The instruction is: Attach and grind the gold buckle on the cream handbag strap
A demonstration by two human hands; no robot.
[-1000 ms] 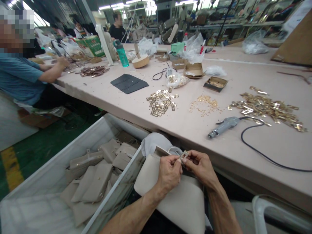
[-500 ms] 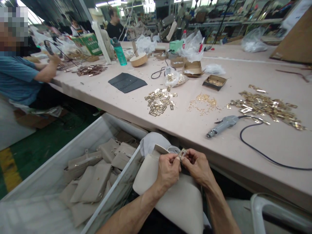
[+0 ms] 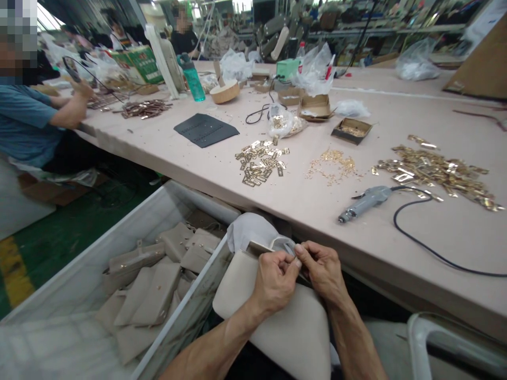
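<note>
A beige bag (image 3: 291, 330) lies on my lap, its raised flap edge (image 3: 259, 248) pointing toward the table. My left hand (image 3: 277, 279) is closed, thumb and fingers pinched together at the bag's upper edge. Touching it from the right, my right hand (image 3: 322, 266) also pinches at that edge. Fingers cover the small gold metal plate between the two hands. Beyond the fingertips, whitish lining or film (image 3: 283, 244) sticks up from the bag.
On the table (image 3: 301, 206) lie gold frame plates (image 3: 261, 163), tiny gold parts (image 3: 332, 163), a heap of gold hardware (image 3: 443, 169) and a corded grey electric screwdriver (image 3: 364, 203). Beige bags (image 3: 154, 290) fill part of a white bin (image 3: 190, 311) at left. A co-worker (image 3: 29, 116) sits far left.
The gold plate showed between both hands' fingertips earlier; now it is hidden. My hands have turned slightly, the left thumb now further right against the right fingertips.
</note>
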